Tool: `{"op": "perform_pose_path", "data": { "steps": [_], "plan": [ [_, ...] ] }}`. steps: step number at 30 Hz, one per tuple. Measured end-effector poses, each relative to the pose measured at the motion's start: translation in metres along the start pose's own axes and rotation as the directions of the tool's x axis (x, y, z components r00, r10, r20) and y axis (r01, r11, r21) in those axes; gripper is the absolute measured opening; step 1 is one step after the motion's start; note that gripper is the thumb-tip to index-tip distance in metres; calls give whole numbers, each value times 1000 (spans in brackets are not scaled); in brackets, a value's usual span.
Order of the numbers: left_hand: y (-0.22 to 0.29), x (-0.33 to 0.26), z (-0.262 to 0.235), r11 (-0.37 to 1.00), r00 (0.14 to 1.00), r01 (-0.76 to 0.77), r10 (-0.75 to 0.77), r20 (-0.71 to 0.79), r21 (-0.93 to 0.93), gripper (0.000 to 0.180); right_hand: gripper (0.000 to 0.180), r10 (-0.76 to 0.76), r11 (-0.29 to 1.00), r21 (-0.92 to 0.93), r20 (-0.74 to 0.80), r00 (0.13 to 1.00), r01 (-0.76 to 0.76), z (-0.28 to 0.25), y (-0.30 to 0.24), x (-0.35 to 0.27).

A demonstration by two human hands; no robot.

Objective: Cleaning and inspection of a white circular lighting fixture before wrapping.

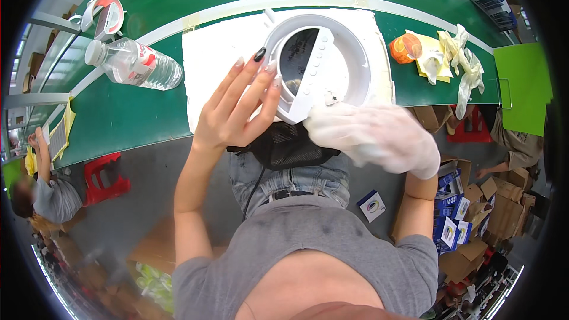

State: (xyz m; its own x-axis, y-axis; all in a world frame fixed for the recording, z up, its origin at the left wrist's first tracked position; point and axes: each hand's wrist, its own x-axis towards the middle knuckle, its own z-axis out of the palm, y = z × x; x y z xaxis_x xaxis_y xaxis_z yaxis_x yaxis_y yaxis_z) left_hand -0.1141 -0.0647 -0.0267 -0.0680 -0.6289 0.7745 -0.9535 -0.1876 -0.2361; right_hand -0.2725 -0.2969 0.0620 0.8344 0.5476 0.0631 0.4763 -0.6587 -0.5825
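Note:
A round white ring-shaped device (pixel 357 77) lies on a white foam sheet (pixel 204 59) in front of me. Its flat panel carries a dark half-round window (pixel 298 53) and a row of small round buttons. My left hand (pixel 234 106) is bare, with long painted nails; its fingers stretch out along the device's left rim. In a thin white glove, my right hand (pixel 373 136) hovers at the lower right edge of the device. Motion smears its fingers, so whether they grip anything is unclear. A black mesh item (pixel 293 145) is by my lap below the device.
A clear water bottle (pixel 136 65) lies at the left, near a tape roll (pixel 109 18). To the right are an orange round object (pixel 405 48), yellow cloths and crumpled gloves (pixel 471 74). Blue-and-white boxes (pixel 450 219) crowd the right floor. Another person (pixel 50 192) sits far left.

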Motion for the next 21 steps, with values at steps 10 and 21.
{"op": "perform_pose_path", "data": {
  "steps": [10, 21],
  "plan": [
    [9, 4, -5, 1000, 1000, -10, 10, 13, 25, 26, 23, 765, 630, 745, -549, 335, -219, -1, 33, -6],
    [36, 23, -14, 977, 981, -190, 192, 16, -97, 24, 29, 505, 813, 203, -711, 489, -545, 28, 55, 21]
  ]
}}
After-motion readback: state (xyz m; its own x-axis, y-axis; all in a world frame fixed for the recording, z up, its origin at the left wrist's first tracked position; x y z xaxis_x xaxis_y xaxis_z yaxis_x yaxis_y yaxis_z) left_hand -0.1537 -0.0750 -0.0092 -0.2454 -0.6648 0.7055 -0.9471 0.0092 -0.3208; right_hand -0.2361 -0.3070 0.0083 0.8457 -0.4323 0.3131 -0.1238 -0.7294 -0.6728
